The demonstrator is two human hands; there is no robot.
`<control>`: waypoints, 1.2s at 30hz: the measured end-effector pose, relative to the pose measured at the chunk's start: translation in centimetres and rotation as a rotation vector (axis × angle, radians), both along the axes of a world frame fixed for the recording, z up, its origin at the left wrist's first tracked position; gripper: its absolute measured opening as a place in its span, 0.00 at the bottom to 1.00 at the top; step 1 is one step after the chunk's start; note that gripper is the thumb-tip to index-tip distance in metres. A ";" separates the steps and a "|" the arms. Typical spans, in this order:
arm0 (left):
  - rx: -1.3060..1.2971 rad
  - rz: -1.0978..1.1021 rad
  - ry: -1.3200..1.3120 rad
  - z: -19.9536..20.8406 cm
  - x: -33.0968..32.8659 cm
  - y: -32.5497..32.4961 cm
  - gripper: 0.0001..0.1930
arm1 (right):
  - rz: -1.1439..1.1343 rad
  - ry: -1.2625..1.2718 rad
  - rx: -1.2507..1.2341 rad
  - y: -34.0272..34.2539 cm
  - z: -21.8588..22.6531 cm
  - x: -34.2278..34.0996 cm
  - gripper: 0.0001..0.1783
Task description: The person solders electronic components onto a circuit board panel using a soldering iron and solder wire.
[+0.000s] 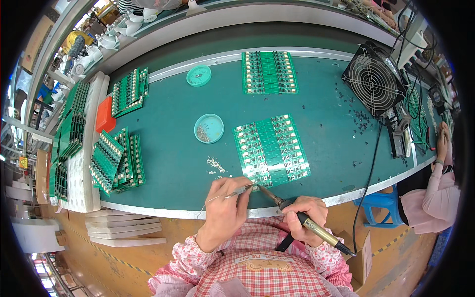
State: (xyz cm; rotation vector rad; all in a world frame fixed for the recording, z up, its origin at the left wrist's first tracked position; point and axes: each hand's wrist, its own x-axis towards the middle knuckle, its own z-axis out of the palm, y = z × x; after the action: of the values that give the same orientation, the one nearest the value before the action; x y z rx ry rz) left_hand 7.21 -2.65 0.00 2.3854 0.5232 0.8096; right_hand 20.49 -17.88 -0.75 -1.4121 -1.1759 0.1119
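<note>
My left hand (pixel 223 210) is closed around metal tweezers (pixel 239 191), and a thin wire, apparently solder, trails from the same grip. In my right hand (pixel 308 216) is a soldering iron (pixel 314 227) with a gold handle and black cable. Both tool tips meet at the near left corner of a green circuit board panel (pixel 269 146), which carries rows of small dark and whitish parts. Left of the panel, tiny pale components (pixel 215 164) lie loose on the green mat. A round teal dish (pixel 209 120) holding more small parts stands beyond them.
Another board panel (pixel 269 73) and a second round dish (pixel 199 67) lie farther back. Board stacks (pixel 118 163) and a red-orange box (pixel 105 115) stand left. At right are a black fan (pixel 374 79), scattered black bits (pixel 363 121) and another person's hand (pixel 443 141).
</note>
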 end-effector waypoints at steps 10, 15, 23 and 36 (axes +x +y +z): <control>0.063 0.055 -0.032 -1.6 -1.0 -0.7 0.13 | -0.292 -0.182 -0.247 0.3 0.5 -1.0 0.16; -0.065 -0.001 -0.053 -2.1 -0.6 -1.0 0.14 | -0.376 -0.472 -0.457 0.5 -1.0 -0.9 0.28; -0.064 0.065 -0.165 -1.4 -2.1 -0.6 0.14 | -0.249 -0.406 -0.474 1.9 -0.1 0.2 0.29; -0.122 0.351 -0.035 -0.2 -5.0 2.9 0.05 | -0.373 -0.337 -0.258 3.0 0.4 -0.6 0.25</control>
State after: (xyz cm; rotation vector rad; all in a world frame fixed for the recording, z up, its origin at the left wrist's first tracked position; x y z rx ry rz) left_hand 2.25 0.23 -0.20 2.1937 0.9661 0.9370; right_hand 19.90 -14.89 -0.38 -1.9109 -1.1745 -0.2544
